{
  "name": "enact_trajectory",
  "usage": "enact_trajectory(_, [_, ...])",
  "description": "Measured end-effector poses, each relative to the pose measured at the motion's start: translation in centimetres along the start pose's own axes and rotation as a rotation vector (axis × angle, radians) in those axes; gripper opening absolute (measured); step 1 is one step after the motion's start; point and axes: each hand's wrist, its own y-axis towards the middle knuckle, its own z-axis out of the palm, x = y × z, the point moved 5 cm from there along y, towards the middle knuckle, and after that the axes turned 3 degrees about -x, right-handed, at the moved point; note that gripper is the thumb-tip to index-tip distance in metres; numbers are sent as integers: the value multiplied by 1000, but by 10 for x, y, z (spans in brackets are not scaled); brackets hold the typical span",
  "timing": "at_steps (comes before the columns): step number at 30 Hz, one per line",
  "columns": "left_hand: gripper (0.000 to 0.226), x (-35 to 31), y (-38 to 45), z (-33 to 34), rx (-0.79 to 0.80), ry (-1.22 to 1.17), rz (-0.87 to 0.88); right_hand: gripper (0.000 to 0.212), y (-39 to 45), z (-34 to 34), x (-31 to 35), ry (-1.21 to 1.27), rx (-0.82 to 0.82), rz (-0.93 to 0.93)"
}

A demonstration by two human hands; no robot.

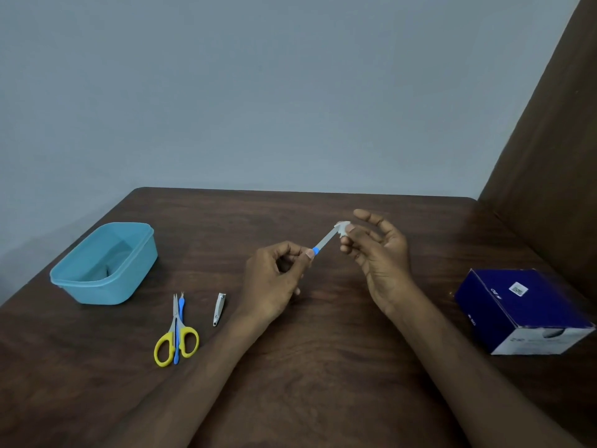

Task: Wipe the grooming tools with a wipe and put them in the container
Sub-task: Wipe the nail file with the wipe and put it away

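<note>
My left hand (274, 276) pinched the nail file (326, 239) above the counter (323, 367); my right hand (374, 250) pinched the wipe (343, 228) at its tip. Scissors (176, 337), cuticle pusher (178, 328) and clipper (219, 308) lay unwiped near the container (103, 263), left.

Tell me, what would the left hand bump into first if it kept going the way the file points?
Probably the wipe pinched in the right hand; the file in the left hand already points at it.

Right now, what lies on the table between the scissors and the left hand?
In the head view, only the nail clipper lies between the scissors and the left hand; around it the table shows bare wood.
</note>
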Motion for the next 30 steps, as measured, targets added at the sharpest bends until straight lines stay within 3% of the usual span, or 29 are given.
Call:
enact_trajectory(5, [14,-1,0,0,-12,-20,-2,26,4,-6,0,57,-69,-10])
enact_trajectory(8, [14,-1,1,1,-21,-51,-14,26,2,-8,-13,-204,-65,-7])
enact_trajectory(11, [13,-1,1,0,-28,-42,-13,31,-6,2,-24,-298,57,41])
enact_trajectory(15, [12,-4,-1,-2,-38,5,-12,34,-13,12,-22,-211,142,65])
enact_trajectory(22, [12,-4,-1,0,4,13,0,32,-2,2,-5,20,23,39])
enact_trajectory(30, [12,-2,-1,0,-11,-21,-4,29,2,-5,-5,35,-45,32])
